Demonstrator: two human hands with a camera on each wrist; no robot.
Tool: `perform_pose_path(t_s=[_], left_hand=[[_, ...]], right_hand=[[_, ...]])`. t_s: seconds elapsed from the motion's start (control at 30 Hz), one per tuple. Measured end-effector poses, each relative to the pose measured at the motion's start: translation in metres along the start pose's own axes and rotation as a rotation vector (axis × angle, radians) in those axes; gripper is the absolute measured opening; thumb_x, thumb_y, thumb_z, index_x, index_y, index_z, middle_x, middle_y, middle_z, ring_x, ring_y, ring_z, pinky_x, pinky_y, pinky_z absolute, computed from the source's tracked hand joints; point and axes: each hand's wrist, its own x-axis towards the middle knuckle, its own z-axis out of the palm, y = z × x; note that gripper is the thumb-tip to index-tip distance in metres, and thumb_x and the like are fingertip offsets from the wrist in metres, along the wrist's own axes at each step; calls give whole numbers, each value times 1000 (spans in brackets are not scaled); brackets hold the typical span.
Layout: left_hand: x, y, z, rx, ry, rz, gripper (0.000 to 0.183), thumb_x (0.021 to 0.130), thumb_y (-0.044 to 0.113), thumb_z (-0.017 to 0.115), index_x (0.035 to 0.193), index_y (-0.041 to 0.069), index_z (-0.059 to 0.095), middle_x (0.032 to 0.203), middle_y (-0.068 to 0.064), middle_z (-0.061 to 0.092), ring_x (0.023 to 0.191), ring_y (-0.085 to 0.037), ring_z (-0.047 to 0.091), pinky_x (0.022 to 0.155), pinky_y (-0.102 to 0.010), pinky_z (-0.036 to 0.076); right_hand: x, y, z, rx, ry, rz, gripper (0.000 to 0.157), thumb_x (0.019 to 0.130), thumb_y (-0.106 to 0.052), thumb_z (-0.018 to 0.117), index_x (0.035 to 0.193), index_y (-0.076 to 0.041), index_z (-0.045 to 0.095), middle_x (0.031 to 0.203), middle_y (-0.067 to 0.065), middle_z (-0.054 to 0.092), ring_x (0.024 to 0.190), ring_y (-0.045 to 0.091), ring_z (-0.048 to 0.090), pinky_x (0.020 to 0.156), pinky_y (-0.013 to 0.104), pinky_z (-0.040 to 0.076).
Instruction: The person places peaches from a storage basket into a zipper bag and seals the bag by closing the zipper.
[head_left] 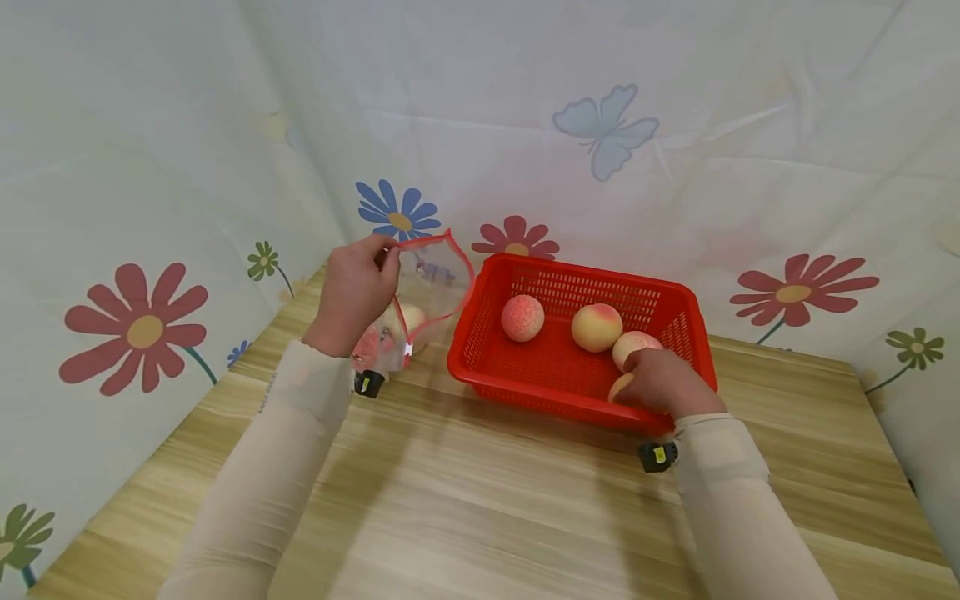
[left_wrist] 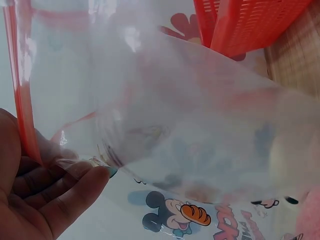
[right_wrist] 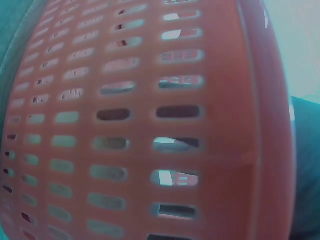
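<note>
Pinches the edge of the clear bag between thumb and fingers of the left hand, left of centre in the head view, mouth gaping beside the left end of the red basket. Curls the right hand round the yellowish peach at the basket's lower right, fingertips hidden, well apart from the bag along the basket's left-to-right long axis.

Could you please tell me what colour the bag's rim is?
The bag's rim is red, clearest in the head view.
</note>
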Motion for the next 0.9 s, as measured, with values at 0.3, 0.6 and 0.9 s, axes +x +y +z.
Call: perform_pose_path(t_s=[0.3,0.6,0.9], left_hand=[[-1,1,3,-5,-22,-5,24,96,16,53,98,-1,70,73,-13,68,56,-23,60,58,-36,48],[-4,6,9,6,-38,1,24,96,16,54,95,-1,70,71,-12,67,58,-23,59,57,-35,49],[-6,7,15,-28,-53,17,24,96,16,54,96,-1,71,70,-11,67,56,-22,58,55,-34,49]], right_hand=[[-2,0,1,-10,12,-19,61,74,-27,81,127,-5,61,104,10,66,83,24,57,67,29,48],[-2,1,1,-10,51,-46,61,75,-29,81,128,-6,61,107,11,67,85,25,57,67,30,50],[-1,-4,-1,-15,60,-48,61,76,-32,80,129,-8,59,106,10,68,85,24,56,68,29,49]])
